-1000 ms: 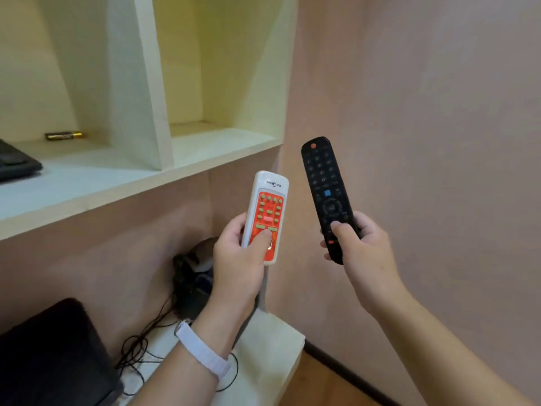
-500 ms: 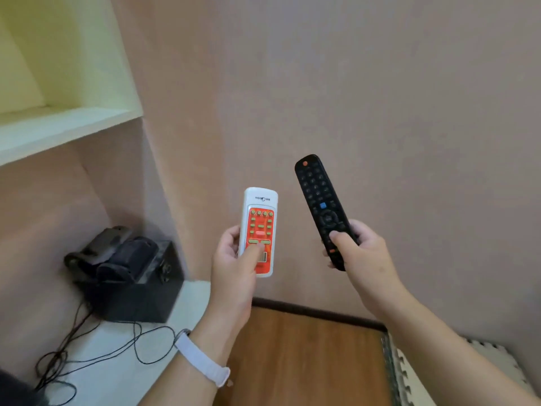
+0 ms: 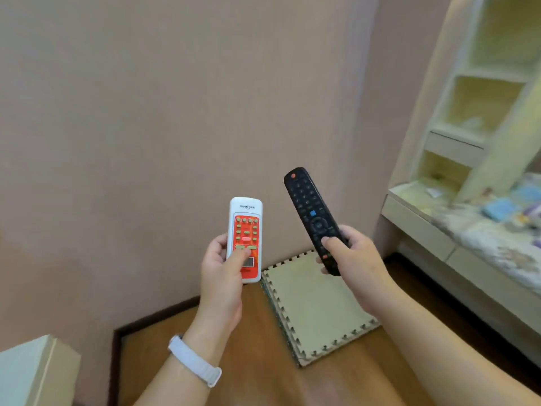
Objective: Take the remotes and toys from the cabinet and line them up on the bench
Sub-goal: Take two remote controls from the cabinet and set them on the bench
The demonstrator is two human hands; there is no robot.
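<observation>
My left hand point(image 3: 221, 276) grips a white remote with an orange button panel point(image 3: 245, 230), held upright with the thumb on its lower buttons. My right hand point(image 3: 352, 259) grips a long black remote point(image 3: 307, 206) that tilts up and to the left, thumb resting on its lower part. Both remotes are in the air in front of a pink wall, a little apart from each other. The cabinet they came from is out of view.
A beige foam puzzle mat point(image 3: 316, 306) lies on the wooden floor below my hands. At the right stands a cream shelf unit point(image 3: 468, 92) over a low bench-like surface with a patterned cover point(image 3: 483, 235) and small blurred items. A pale cabinet corner point(image 3: 32, 370) shows at bottom left.
My view has swung to the right: the shelf, black device and cables have left the frame, and the foam mat and right-hand shelf unit have come in. Both hands keep their remotes.
</observation>
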